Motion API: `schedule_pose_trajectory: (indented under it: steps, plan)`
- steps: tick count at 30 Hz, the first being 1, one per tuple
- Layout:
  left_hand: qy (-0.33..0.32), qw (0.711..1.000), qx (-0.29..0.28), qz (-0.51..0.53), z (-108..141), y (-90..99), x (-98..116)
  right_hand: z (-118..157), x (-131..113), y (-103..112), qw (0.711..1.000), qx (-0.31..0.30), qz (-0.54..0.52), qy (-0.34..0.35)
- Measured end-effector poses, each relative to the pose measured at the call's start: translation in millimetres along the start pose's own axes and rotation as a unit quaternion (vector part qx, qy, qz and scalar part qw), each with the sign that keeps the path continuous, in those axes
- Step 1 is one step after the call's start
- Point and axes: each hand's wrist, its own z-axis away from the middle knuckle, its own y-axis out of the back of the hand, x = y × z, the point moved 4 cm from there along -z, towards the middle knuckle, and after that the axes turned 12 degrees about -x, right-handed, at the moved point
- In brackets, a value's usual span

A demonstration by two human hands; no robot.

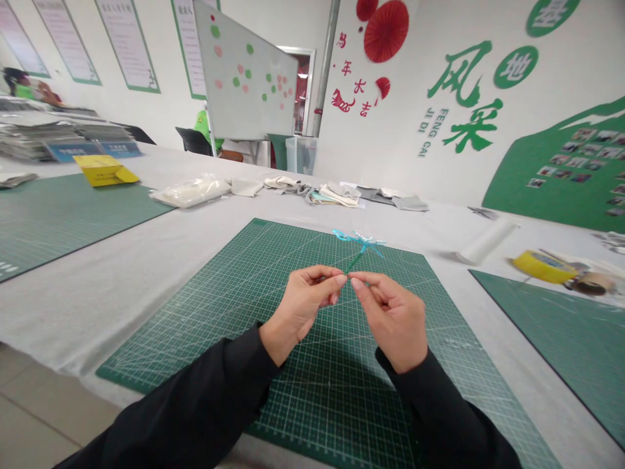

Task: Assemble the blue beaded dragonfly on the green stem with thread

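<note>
My left hand (pixel 303 309) and my right hand (pixel 390 319) meet above a green cutting mat (pixel 195 312), fingertips pinching the lower end of a thin green stem (pixel 355 262). A light-blue, shiny ribbon bow (pixel 359 240) sits at the stem's top, above the mat. My fingers hide the stem's lowest part. Black sleeves cover both forearms.
Further cutting mats (pixel 73 218) lie left and right on the white-covered table. Beyond stand a plastic bag (pixel 190 192), fabric scraps (pixel 332 194), a yellow box (pixel 104 169), paper stacks (pixel 43 140) and a yellow tape roll (pixel 537 266). A whiteboard (pixel 244 71) stands behind.
</note>
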Motion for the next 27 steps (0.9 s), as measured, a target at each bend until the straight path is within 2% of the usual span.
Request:
schedule_pose_trajectory:
  steps: [7, 17, 27]
  plan:
    - [0.009, 0.999, -0.012, 0.03, -0.2, 1.3, 0.1, 0.8, -1.2, -0.1, 1.0, -0.007, 0.005, -0.009]
    - [-0.031, 0.999, -0.003, -0.028, 0.1, 2.5, 3.1, 0.4, -3.1, 1.1, 1.0, 0.006, -0.007, -0.013]
    - [-0.054, 0.998, -0.019, -0.027, 1.6, -1.2, 3.8, 3.4, 0.7, 3.7, 0.996, -0.011, -0.059, -0.065]
